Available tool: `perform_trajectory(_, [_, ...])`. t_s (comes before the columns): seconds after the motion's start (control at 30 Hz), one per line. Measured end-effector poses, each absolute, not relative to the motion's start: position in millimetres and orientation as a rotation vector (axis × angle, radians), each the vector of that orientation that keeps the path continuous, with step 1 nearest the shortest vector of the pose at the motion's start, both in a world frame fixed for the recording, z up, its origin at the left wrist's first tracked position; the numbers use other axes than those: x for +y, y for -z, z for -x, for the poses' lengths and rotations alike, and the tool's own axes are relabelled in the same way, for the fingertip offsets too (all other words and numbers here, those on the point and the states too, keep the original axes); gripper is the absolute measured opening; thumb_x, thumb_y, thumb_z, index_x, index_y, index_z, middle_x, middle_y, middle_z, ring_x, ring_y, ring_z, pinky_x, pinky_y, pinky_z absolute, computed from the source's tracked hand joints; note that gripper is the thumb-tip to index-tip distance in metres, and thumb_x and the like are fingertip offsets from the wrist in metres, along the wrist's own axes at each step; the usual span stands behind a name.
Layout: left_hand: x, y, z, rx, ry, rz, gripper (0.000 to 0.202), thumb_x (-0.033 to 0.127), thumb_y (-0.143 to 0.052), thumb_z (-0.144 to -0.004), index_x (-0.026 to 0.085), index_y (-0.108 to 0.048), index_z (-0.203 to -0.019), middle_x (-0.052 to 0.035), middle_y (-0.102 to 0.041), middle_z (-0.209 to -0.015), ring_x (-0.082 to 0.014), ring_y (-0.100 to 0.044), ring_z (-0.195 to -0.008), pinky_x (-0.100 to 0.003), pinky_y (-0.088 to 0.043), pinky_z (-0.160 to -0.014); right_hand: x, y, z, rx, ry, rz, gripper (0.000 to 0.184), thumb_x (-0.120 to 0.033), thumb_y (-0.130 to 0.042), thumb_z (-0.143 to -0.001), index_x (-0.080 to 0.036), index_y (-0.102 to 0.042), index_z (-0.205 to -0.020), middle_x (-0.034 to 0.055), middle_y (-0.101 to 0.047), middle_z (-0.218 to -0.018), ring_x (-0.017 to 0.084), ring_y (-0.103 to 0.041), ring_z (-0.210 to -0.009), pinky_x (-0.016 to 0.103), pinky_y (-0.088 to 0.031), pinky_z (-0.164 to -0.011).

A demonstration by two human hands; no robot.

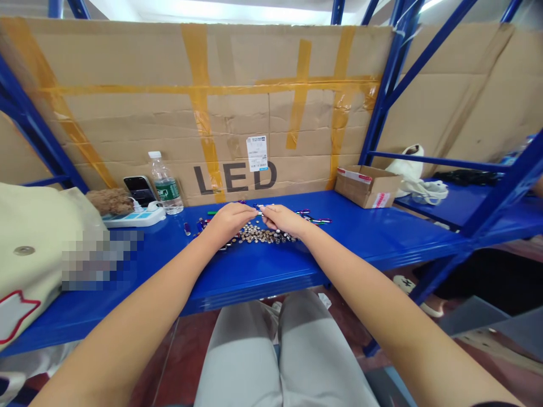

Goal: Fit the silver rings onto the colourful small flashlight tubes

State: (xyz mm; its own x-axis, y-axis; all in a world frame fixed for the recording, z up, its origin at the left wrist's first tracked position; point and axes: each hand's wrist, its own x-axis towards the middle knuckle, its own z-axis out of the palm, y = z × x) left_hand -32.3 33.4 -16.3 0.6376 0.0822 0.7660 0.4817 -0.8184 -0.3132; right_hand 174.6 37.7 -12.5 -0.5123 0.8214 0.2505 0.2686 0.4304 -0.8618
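My left hand and my right hand meet above the blue shelf top, fingertips almost touching. Both have their fingers drawn together in a pinch. Between the fingertips there is something small and pale, too small to name. Under and in front of the hands lies a spread of small round silver discs that look like button cells. Slim, shiny coloured tubes lie around them: purple and dark ones to the right, blue ones to the left. My left hand partly hides the pile.
A water bottle, a phone, a white power strip and a brown fluffy thing stand back left. A cream bag is at the left edge. A small open carton sits back right, before blue posts.
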Motion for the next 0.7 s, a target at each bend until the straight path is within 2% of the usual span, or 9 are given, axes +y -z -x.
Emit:
perform_trajectory(0.13, [27.7, 13.3, 34.3, -0.443, 0.896, 2.38, 0.028, 0.024, -0.041, -0.099, 0.02, -0.067, -0.108, -0.0105, -0.073, -0.106, -0.0173, -0.066, -0.098, -0.035, -0.052, -0.086, 32.1, 7.8, -176.5, -2.004, -1.121, 0.889, 0.041, -0.034, -0.035, -0.099, -0.019, -0.046, -0.063, -0.0054, -0.04, -0.046, 0.009, -0.033, -0.046, 0.023, -0.031, -0.055])
perform_trajectory(0.23, [25.7, 10.7, 29.0, -0.551, 0.894, 2.438, 0.031, 0.028, -0.04, -0.099, 0.021, -0.07, -0.105, -0.0091, -0.073, -0.105, -0.0179, -0.066, -0.099, -0.035, -0.051, -0.087, 33.9, 6.6, -179.5, -2.037, -1.099, 0.908, 0.041, -0.034, -0.034, -0.098, -0.019, -0.046, -0.062, -0.0046, -0.041, -0.047, 0.01, -0.036, -0.047, 0.024, -0.032, -0.056])
perform_trajectory(0.4, [28.4, 8.2, 20.3, -0.924, 1.277, 2.525, 0.027, 0.041, -0.057, -0.09, 0.02, -0.073, -0.098, -0.0075, -0.074, -0.096, -0.0185, -0.068, -0.089, -0.033, -0.054, -0.084, 40.3, 5.2, -188.2, -2.113, -0.498, 0.936, 0.036, -0.038, -0.035, -0.098, -0.019, -0.051, -0.072, 0.0, -0.056, -0.066, 0.013, -0.051, -0.064, 0.025, -0.035, -0.066])
perform_trajectory(0.53, [28.4, 7.9, 26.5, -1.242, 1.392, 2.641, 0.037, 0.052, -0.063, -0.082, 0.019, -0.075, -0.096, -0.0079, -0.074, -0.096, -0.0227, -0.068, -0.089, -0.036, -0.054, -0.085, 40.8, 6.0, -188.9, -2.324, -0.098, 0.869, 0.029, -0.034, -0.037, -0.098, -0.019, -0.052, -0.079, 0.0012, -0.058, -0.073, 0.015, -0.05, -0.07, 0.026, -0.032, -0.071])
perform_trajectory(0.6, [28.4, 8.2, 29.7, -1.289, 1.419, 2.657, 0.042, 0.056, -0.064, -0.08, 0.019, -0.075, -0.096, -0.0086, -0.074, -0.098, -0.0242, -0.068, -0.091, -0.037, -0.054, -0.084, 41.0, 7.9, -185.9, -2.334, -0.017, 0.866, 0.029, -0.033, -0.037, -0.098, -0.019, -0.052, -0.078, 0.0014, -0.056, -0.073, 0.015, -0.049, -0.07, 0.026, -0.03, -0.07])
perform_trajectory(0.7, [27.9, 8.8, 29.4, -1.153, 1.409, 2.627, 0.041, 0.056, -0.064, -0.08, 0.019, -0.076, -0.091, -0.0089, -0.074, -0.094, -0.0233, -0.068, -0.089, -0.037, -0.054, -0.085, 40.3, 10.5, -181.4, -2.294, -0.093, 0.878, 0.03, -0.032, -0.037, -0.098, -0.019, -0.047, -0.072, -0.0004, -0.052, -0.069, 0.014, -0.045, -0.066, 0.026, -0.029, -0.066])
